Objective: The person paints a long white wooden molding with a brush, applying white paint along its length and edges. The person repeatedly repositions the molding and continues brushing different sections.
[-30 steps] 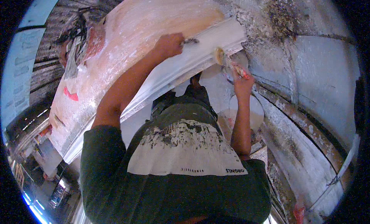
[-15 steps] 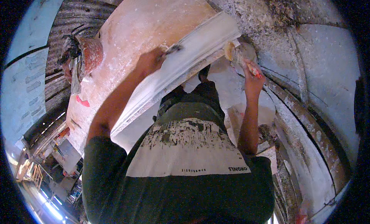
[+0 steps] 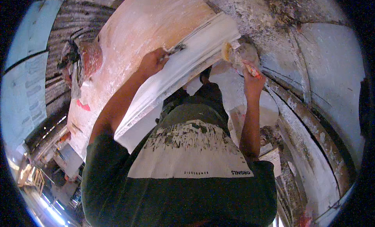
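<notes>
A long white plaster moulding (image 3: pixel 199 43) with ridged lines runs slantwise along the near edge of a broad, white-smeared brown tabletop (image 3: pixel 148 24). My left hand (image 3: pixel 154 61) is closed over the moulding's far side, around a small tool with a dark end (image 3: pixel 177 49); its exact kind is unclear. To the right, past the moulding's edge, my right hand (image 3: pixel 254 81) grips a brush (image 3: pixel 251 68) by its reddish handle. The brush's pale yellowish bristles (image 3: pixel 226 52) point toward the moulding's right end, and I cannot tell whether they touch it.
Dark bundled material (image 3: pixel 72 57) and a reddish-brown object (image 3: pixel 91 57) are at the table's left edge. A red scrap (image 3: pixel 83 105) lies nearby on the tabletop. A rounded pale container (image 3: pixel 248 51) is behind the brush. Stained walls and a curved white-spattered edge (image 3: pixel 308 117) border the right side.
My right hand and the brush have shifted slightly left, much as the whole view has. My left hand stays at nearly the same spot on the moulding, still holding the dark-ended tool.
</notes>
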